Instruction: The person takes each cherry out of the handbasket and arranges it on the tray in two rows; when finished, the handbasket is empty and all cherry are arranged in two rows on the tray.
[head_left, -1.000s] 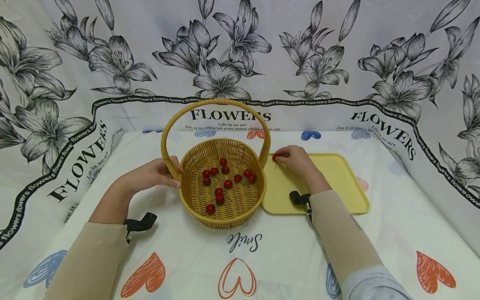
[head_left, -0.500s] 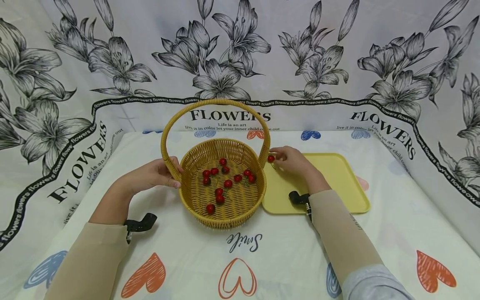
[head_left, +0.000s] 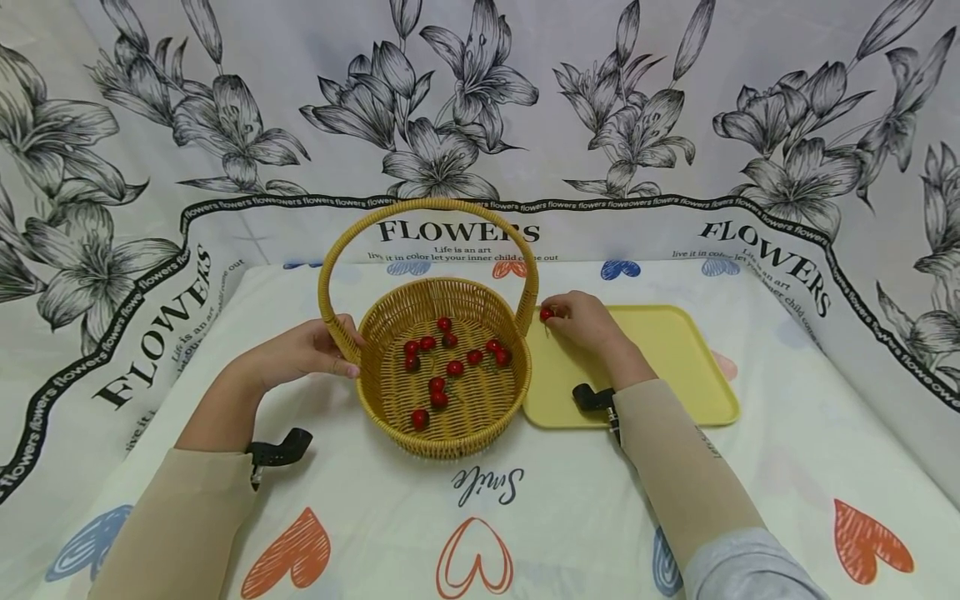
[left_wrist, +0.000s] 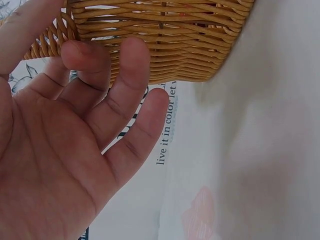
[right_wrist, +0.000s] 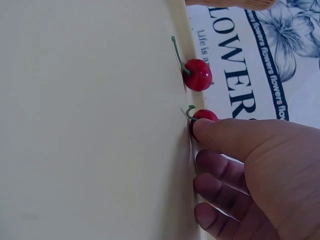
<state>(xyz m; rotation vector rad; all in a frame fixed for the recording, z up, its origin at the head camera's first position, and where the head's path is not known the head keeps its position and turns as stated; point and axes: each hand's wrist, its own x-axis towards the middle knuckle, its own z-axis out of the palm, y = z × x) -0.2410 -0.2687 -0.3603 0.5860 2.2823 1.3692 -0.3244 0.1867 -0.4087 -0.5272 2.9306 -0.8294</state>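
A yellow wicker basket (head_left: 442,442) with a tall arched handle stands in the middle of the head view, several red cherries (head_left: 455,367) spread over its floor. My left hand (head_left: 303,350) holds the base of the handle on its left side, thumb in front and fingers behind; the left wrist view shows those fingers loosely bent beside the woven wall. At the far left corner of the yellow tray (head_left: 667,350), my right hand (head_left: 588,323) pinches a cherry (right_wrist: 206,115) under its thumb. A second stemmed cherry (right_wrist: 197,75) lies just past it along the tray's rim.
The tray sits close against the basket's right side, and the handle's right base rises near my right fingers. White cloth (head_left: 375,533) printed with hearts covers the table. A flower-printed curtain (head_left: 480,100) hangs behind.
My right fingertips have shifted slightly left at the tray corner and now cover part of the cherry that showed beside them half a second ago. The left hand and basket stay put.
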